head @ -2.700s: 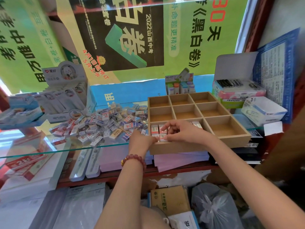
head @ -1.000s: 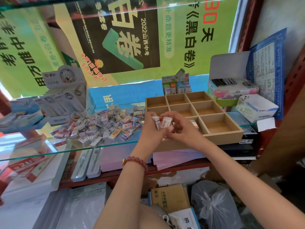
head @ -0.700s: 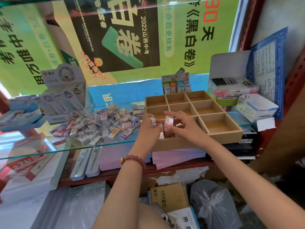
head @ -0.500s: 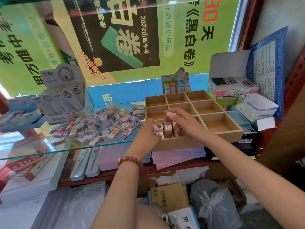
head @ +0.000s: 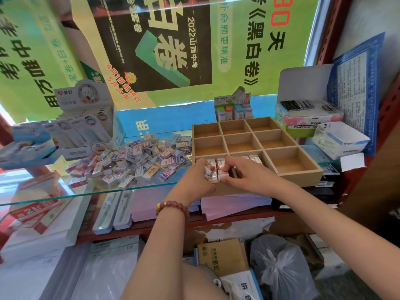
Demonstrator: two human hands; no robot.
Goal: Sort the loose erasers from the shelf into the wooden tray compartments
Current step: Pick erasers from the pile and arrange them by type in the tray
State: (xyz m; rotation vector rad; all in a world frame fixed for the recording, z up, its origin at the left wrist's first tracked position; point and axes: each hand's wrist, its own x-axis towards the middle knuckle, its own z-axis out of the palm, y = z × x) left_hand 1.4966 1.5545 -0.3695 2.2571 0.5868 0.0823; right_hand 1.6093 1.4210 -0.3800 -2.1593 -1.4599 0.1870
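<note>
Left hand point(head: 195, 179) grips a few erasers point(head: 208, 173). Right hand point(head: 244, 172) pinches another eraser point(head: 223, 176) beside them, over tray point(head: 298, 175) corner. Loose pile point(head: 134, 161) left of hands.

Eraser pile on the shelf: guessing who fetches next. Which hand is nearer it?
Left. The left hand sits just right of the eraser pile, at the wooden tray's near-left corner; the right hand is farther right, beyond it.
</note>
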